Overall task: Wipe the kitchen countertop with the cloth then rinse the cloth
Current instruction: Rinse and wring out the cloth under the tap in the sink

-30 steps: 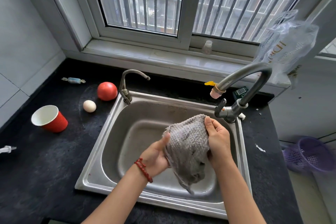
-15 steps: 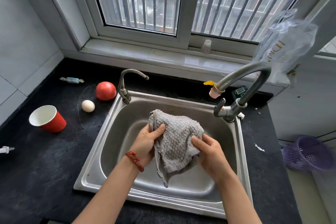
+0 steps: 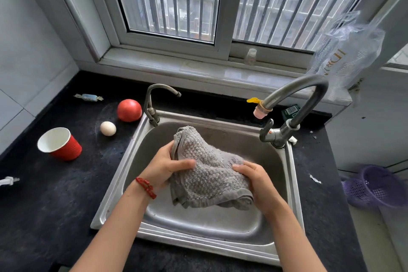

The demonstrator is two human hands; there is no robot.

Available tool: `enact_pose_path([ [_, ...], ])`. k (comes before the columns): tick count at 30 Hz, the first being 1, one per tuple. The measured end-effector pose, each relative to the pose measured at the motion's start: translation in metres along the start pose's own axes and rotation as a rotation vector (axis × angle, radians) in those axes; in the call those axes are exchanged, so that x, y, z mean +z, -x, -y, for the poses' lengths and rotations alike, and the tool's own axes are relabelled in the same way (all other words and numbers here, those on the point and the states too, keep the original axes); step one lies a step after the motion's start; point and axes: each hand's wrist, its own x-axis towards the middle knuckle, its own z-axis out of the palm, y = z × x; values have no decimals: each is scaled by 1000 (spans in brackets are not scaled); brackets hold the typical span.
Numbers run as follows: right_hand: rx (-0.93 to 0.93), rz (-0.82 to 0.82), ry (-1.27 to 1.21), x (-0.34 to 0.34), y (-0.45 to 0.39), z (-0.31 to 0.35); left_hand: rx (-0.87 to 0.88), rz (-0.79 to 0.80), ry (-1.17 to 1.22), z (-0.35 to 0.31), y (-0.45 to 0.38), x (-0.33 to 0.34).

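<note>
A grey waffle-weave cloth (image 3: 207,170) is bunched between both my hands above the steel sink (image 3: 220,234). My left hand (image 3: 165,165) grips its left side, thumb laid across the front. My right hand (image 3: 256,181) grips the right side, fingers curled over the cloth. The cloth's folded lower edge hangs over the basin. The big curved tap (image 3: 293,97) stands at the sink's right rear, its pink nozzle above and to the right of the cloth. No water is seen running. The black countertop (image 3: 50,201) surrounds the sink.
Left of the sink lie a red paper cup (image 3: 60,144) on its side, a white egg (image 3: 108,128), a red tomato (image 3: 129,110) and a wrapped candy (image 3: 88,97). A smaller tap (image 3: 154,104) stands at the sink's left rear. A purple basket (image 3: 379,186) sits lower right.
The cloth has been turned and spread sideways between my hands. My right hand dropped from the cloth's upper right to its lower right; my left hand rose to the upper left.
</note>
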Motion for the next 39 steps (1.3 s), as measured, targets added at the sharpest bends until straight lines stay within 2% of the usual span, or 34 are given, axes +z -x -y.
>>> enact_pose_path([
  [3, -162, -47, -113, -4, 2, 1, 65, 80, 20, -6, 2, -1],
  [5, -258, -24, -167, -8, 3, 2, 184, 94, 28, -12, 2, 1],
  [8, -304, 17, -154, -12, 5, 3, 378, 60, -89, -22, 2, 7],
  [12, -293, -19, 6, -19, 9, 11, 437, 13, -137, -21, 5, 12],
  [15, -282, 14, 88, -19, 10, 19, 415, -12, -112, -11, 7, 8],
  [18, -325, -25, 268, -15, 8, 19, 382, 9, -63, 0, 8, 5],
  [20, -385, -70, 381, -12, 7, 20, 283, 27, 81, 0, 10, 1],
  [22, -412, -41, 383, -9, 8, 25, 146, 92, 213, -3, 10, -7],
  [24, -392, 68, 427, -5, 9, 36, 45, 164, 138, -5, 11, -11],
  [28, -200, 363, 533, 8, 4, 50, -112, 359, -352, -2, 3, 11],
  [29, -157, 384, 499, 8, 0, 50, -133, 399, -426, 2, 1, 19],
  [31, -86, 326, 381, 4, -7, 46, -184, 402, -454, 7, 0, 30],
  [34, 49, 109, 63, -6, -18, 26, -252, 279, -305, 17, 4, 32],
  [37, 216, 57, -463, -4, -18, -12, -237, 149, -212, 29, 8, 33],
  [39, 288, 29, -506, 10, -9, -34, -219, 23, -181, 34, 7, 35],
])
